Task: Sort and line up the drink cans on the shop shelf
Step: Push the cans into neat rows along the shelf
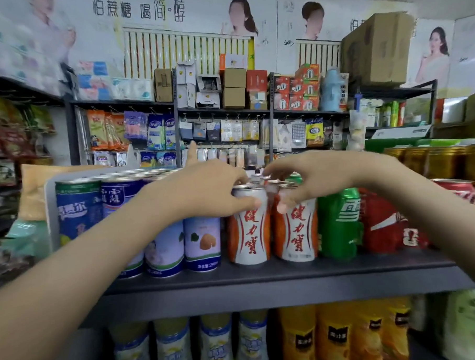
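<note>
My left hand [204,190] grips the top of the left orange-and-white can [249,231], thumb on its front and fingers curled over the rim. My right hand [309,178] holds the right orange-and-white can [297,231] the same way. Dark shelf [262,280]: both cans stand upright near its front edge, just beside each other. At nine o'clock of the pair: blue cans [79,208] and lilac cans [202,244]. At three o'clock: red can [382,222], green can [339,224].
</note>
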Demonstrator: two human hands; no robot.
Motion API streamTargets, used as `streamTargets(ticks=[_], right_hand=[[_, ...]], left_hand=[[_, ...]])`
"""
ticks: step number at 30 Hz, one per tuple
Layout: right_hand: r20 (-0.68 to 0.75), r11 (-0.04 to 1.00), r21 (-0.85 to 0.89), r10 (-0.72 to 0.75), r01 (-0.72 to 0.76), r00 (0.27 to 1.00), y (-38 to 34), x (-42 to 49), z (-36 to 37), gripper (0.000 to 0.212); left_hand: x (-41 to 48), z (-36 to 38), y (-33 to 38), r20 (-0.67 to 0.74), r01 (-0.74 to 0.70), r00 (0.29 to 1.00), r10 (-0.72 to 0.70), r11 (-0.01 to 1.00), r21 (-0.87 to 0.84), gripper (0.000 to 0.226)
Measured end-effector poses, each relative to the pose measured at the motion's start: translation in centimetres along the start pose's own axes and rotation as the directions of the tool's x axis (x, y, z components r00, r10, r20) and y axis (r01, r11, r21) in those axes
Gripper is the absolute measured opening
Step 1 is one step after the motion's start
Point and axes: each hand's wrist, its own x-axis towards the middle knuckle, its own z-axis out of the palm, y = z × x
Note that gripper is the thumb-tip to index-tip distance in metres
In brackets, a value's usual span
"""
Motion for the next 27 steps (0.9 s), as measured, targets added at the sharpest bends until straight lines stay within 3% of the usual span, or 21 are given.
streamTargets(ticks=[3, 8, 16, 22, 27], right_hand=[[0.084, 0.993, -0.112, 0.031, -0.021, 0.996, 2.0, -1.1, -0.1, 0.083], [0.043, 0.981, -0.177, -0.069, 0.075, 0.997, 2.4, -1.3, 0.6, 0.076], [0.072, 0.987, -0.112, -0.109, 0.117, 0.991, 3.2, -1.2, 0.6, 0.074], [0.004, 0.975, 0.210, -0.074, 0.072, 0.997, 5.1, -0.5, -2.4, 0.037], [0.202, 0.996, 0.088, -0.008, -0.010, 0.979, 6.5, 2.9, -2.4, 0.046]], left_hand=[[0.3, 0.0, 0.7, 0.026, 0.045, 0.999, -0.045, 0.999, 0.004, 0.059], [0.4, -0.4, 1.4, 0.052, 0.088, 0.995, -0.087, 0.996, -0.021, 0.059], [0.8, -1.0, 1.9, 0.081, 0.076, 0.994, -0.074, 0.997, -0.027, 0.056], [3.1, -2.7, -0.5, 0.049, -0.017, 0.998, 0.025, 0.987, -0.159, 0.037], [6.7, -2.4, -2.2, 0.229, -0.058, 0.968, 0.099, 0.982, -0.178, 0.030]])
